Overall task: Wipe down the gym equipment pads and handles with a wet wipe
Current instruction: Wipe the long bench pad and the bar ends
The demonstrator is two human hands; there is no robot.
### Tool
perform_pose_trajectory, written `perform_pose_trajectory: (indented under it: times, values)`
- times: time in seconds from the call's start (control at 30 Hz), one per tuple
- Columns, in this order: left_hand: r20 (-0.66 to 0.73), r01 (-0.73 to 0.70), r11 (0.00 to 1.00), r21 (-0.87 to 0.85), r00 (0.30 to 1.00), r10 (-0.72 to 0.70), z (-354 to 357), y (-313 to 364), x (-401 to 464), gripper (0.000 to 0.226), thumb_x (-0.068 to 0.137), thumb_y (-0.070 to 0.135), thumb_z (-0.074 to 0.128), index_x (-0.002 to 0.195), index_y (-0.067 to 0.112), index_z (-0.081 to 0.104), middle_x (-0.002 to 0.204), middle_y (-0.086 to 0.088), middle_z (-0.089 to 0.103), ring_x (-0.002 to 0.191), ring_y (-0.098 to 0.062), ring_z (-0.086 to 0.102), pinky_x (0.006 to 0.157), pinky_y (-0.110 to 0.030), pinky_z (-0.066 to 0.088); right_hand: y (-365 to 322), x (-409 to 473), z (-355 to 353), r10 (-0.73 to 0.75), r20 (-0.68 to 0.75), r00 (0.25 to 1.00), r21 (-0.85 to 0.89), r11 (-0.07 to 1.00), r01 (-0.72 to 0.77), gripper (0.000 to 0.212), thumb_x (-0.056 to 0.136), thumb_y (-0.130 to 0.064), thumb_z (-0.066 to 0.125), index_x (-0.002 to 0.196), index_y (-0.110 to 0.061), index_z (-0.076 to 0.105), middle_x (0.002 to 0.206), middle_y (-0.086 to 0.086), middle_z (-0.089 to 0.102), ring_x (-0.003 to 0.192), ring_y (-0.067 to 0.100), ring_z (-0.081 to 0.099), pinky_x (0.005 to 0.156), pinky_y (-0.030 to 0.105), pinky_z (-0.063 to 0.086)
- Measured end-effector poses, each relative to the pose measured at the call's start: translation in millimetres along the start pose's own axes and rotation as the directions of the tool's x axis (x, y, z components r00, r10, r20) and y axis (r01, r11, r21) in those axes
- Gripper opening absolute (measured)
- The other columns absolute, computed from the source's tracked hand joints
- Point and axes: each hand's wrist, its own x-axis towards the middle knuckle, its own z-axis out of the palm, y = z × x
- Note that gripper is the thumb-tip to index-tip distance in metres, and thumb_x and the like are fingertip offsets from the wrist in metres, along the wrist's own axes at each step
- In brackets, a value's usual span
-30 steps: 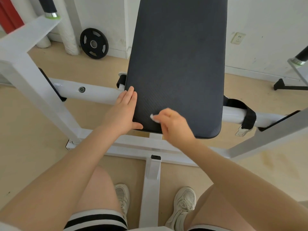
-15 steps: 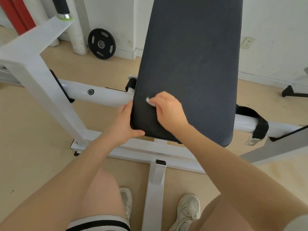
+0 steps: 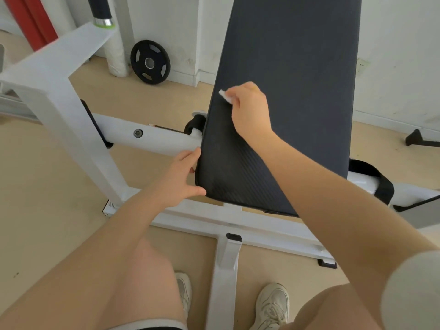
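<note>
The right hand [image 3: 250, 110] presses a small white wet wipe [image 3: 225, 96], pinched in its curled fingers, against the dark bench pad [image 3: 297, 67] near its left edge. Below it, the left hand [image 3: 181, 177] grips the pad's lower left corner, thumb underneath.

place: gym | signs: padded bench [image 3: 285, 91], weight plate [image 3: 150, 62], white steel frame [image 3: 54, 96]
</note>
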Motion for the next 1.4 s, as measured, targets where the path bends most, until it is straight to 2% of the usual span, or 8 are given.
perform_pose_trajectory:
  times: [0.13,0.3,0.47,0.63,0.8,0.93,1.07,1.4]
  values:
    - [0.019,-0.016,0.999,-0.038,1.0,0.017,-4,-8,1,0.083,0.082,0.017,0.067,0.147,0.021,0.017,0.134,0.008,0.035,0.097,-0.006,0.048,0.083,-0.016,0.036,3,-3,19,-0.122,0.032,0.992,-0.03,0.992,0.123,0.03,0.092,-0.002,0.044,0.116,-0.009,0.061,0.115,0.011,0.055,0.102,0.025,0.053,0.08,0.019,0.033]
    - [0.021,0.053,0.838,-0.543,0.999,-0.05,-10,0,-1,0.045,0.094,0.002,0.036,0.124,0.034,0.043,0.112,0.013,0.052,0.095,0.002,0.054,0.079,-0.004,0.04,4,-67,21,-0.389,0.191,0.901,0.075,0.921,0.381,0.024,0.08,0.004,0.062,0.1,-0.005,0.069,0.095,0.015,0.064,0.085,0.033,0.06,0.074,0.033,0.048]
    - [0.05,0.1,0.691,-0.716,0.994,-0.093,-7,-5,-6,0.039,0.1,0.018,0.019,0.122,0.03,0.048,0.124,0.007,0.054,0.107,-0.01,0.053,0.101,-0.035,0.04,-4,-129,14,-0.453,0.418,0.787,0.158,0.89,0.429,0.037,0.077,0.01,0.056,0.11,-0.004,0.065,0.1,0.016,0.06,0.087,0.031,0.057,0.076,0.029,0.049]
    - [0.145,0.204,0.499,-0.842,0.977,-0.155,-7,-17,-5,0.058,0.098,0.045,0.008,0.137,0.016,0.039,0.128,0.004,0.051,0.114,-0.012,0.051,0.102,-0.039,0.035,-12,-60,11,-0.17,0.127,0.977,0.055,0.985,0.164,0.027,0.091,0.0,0.046,0.111,-0.004,0.064,0.11,0.015,0.056,0.101,0.024,0.053,0.083,0.021,0.036]
    - [0.116,0.192,0.482,-0.855,0.976,-0.183,-3,-17,-4,0.061,0.098,0.048,0.007,0.137,0.015,0.04,0.125,0.002,0.054,0.109,-0.006,0.054,0.096,-0.037,0.039,-22,-80,33,-0.266,0.21,0.941,0.008,0.963,0.27,0.02,0.078,0.007,0.057,0.095,0.002,0.065,0.097,0.018,0.057,0.087,0.032,0.055,0.073,0.031,0.047]
    - [-0.059,0.096,0.615,-0.783,0.972,-0.227,8,-5,-9,0.035,0.101,0.032,0.025,0.126,0.022,0.048,0.126,0.001,0.055,0.106,-0.007,0.055,0.086,-0.025,0.046,-17,-137,34,-0.37,0.33,0.868,0.06,0.926,0.372,0.031,0.07,0.012,0.061,0.098,0.001,0.065,0.094,0.016,0.061,0.08,0.032,0.056,0.065,0.029,0.049]
    - [-0.108,0.028,0.801,-0.598,0.988,-0.114,23,0,-15,0.044,0.099,0.026,0.036,0.143,0.023,0.032,0.144,0.009,0.038,0.13,-0.006,0.038,0.108,-0.029,0.031,-1,-167,24,-0.352,0.416,0.838,0.067,0.932,0.358,0.051,0.083,-0.015,0.018,0.103,-0.002,0.063,0.098,0.014,0.06,0.087,0.029,0.055,0.072,0.034,0.049]
    - [-0.255,0.074,0.967,0.244,0.967,-0.01,63,32,-27,0.092,0.082,0.038,0.065,0.148,0.013,0.007,0.155,-0.015,-0.011,0.142,-0.032,-0.002,0.114,-0.042,0.008,74,-227,-25,0.102,0.185,0.978,0.115,0.986,-0.125,0.035,0.098,-0.036,0.034,0.119,-0.021,0.058,0.113,-0.016,0.049,0.107,0.001,0.04,0.089,0.011,0.029]
